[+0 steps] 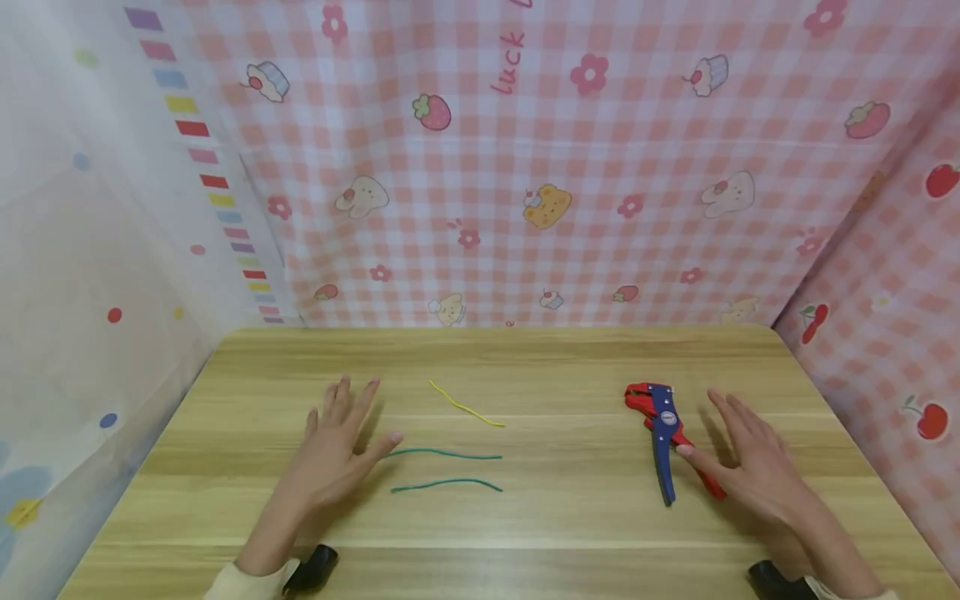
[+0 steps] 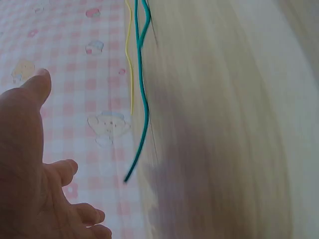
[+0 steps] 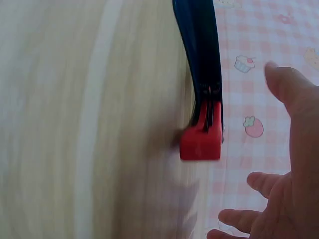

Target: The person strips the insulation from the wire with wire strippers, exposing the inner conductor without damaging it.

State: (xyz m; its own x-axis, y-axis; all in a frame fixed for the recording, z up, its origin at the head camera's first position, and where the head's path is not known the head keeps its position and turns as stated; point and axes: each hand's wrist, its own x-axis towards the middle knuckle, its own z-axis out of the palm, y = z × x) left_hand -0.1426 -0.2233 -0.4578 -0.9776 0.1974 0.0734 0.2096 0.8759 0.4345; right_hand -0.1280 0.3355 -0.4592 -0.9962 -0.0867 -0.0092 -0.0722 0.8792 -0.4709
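In the head view, a yellow wire (image 1: 467,408) and two teal-green wires, the upper one (image 1: 450,454) and the lower one (image 1: 447,482), lie on the table left of centre. My left hand (image 1: 330,454) is spread beside them, its thumb over the left end of the upper green wire; contact cannot be told. A wire stripper (image 1: 666,442) with blue and red handles lies at the right. Beside it is my right hand (image 1: 757,467), fingers extended and thumb overlapping the red handle. In the right wrist view the thumb stands apart from the stripper (image 3: 202,139). Neither hand grips anything.
The wooden table (image 1: 570,533) has rounded back corners. A pink checked cloth (image 1: 495,167) hangs behind it, with printed cloths along both sides. A black wrist strap piece (image 1: 313,568) shows at the left cuff and another (image 1: 780,581) at the right.
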